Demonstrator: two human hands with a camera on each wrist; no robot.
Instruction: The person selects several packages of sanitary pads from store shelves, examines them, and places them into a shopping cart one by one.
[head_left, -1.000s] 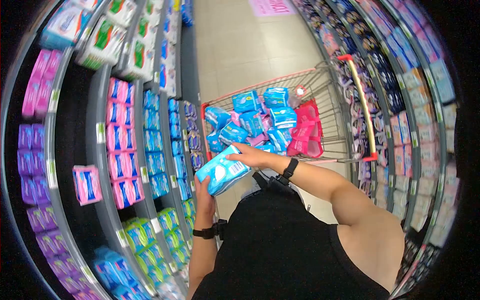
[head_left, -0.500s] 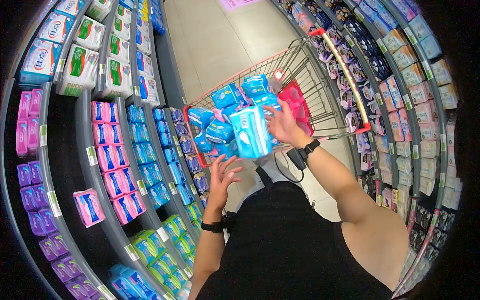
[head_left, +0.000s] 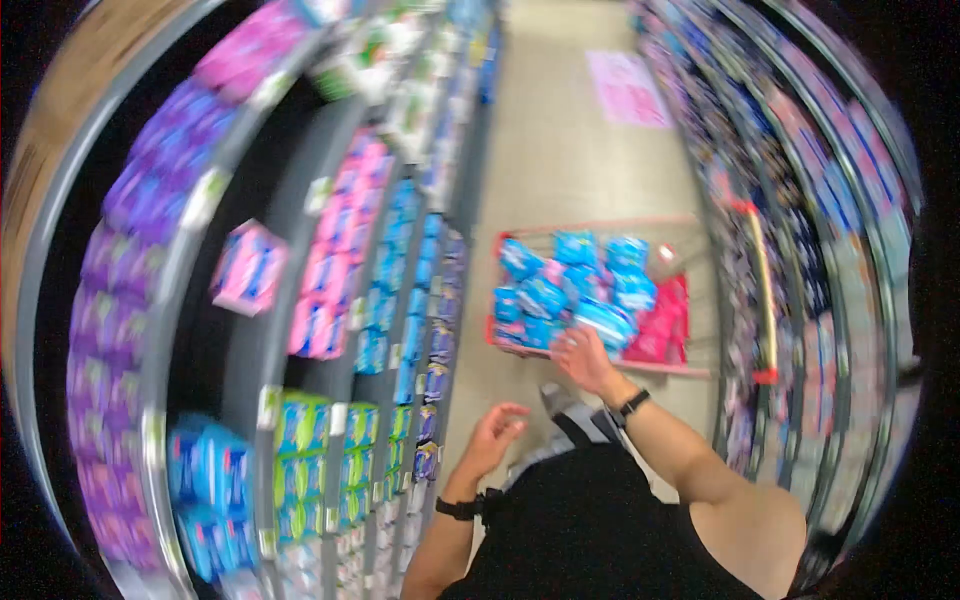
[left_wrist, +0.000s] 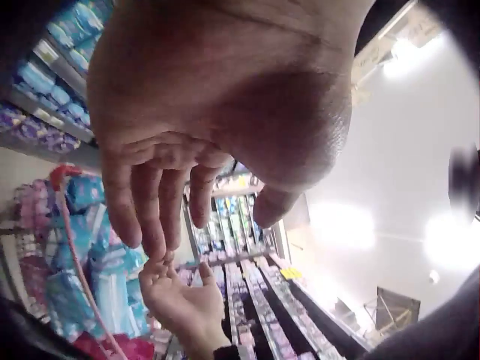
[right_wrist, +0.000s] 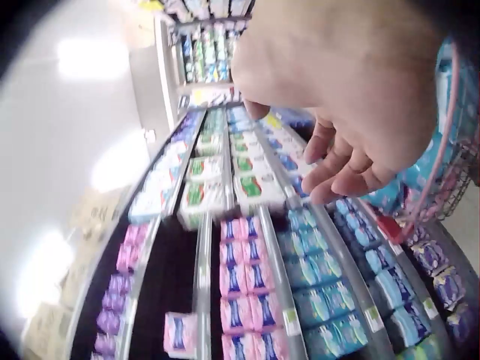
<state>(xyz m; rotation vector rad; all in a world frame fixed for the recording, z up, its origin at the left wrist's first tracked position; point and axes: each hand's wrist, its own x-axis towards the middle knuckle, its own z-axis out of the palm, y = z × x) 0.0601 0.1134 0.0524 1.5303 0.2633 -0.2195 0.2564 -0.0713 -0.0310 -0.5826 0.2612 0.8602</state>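
Note:
My right hand (head_left: 587, 362) is just in front of the cart's near side, its fingers loosely bent with nothing in them. Close behind its fingertips lies a blue-and-white package (head_left: 606, 322) on the heap of blue packs (head_left: 578, 285) in the shopping cart (head_left: 600, 228). My left hand (head_left: 492, 440) hovers lower and to the left, in front of the shelves, fingers relaxed and holding nothing. In the left wrist view the left fingers (left_wrist: 150, 202) hang loosely, with the right hand (left_wrist: 184, 300) beyond them. The right wrist view shows the right fingers (right_wrist: 341, 169) slightly curled around nothing.
Shelves on the left carry pink packs (head_left: 340, 250), green packs (head_left: 302, 465) and purple packs (head_left: 115, 370). A single pink pack (head_left: 250, 268) stands apart on its shelf. A pink bag (head_left: 660, 325) lies in the cart. More shelves (head_left: 820, 300) line the right side.
Both hands held the blue-and-white package a second ago; it was let go over the cart and now lies on the heap. The hands have drawn back and the head view has turned left.

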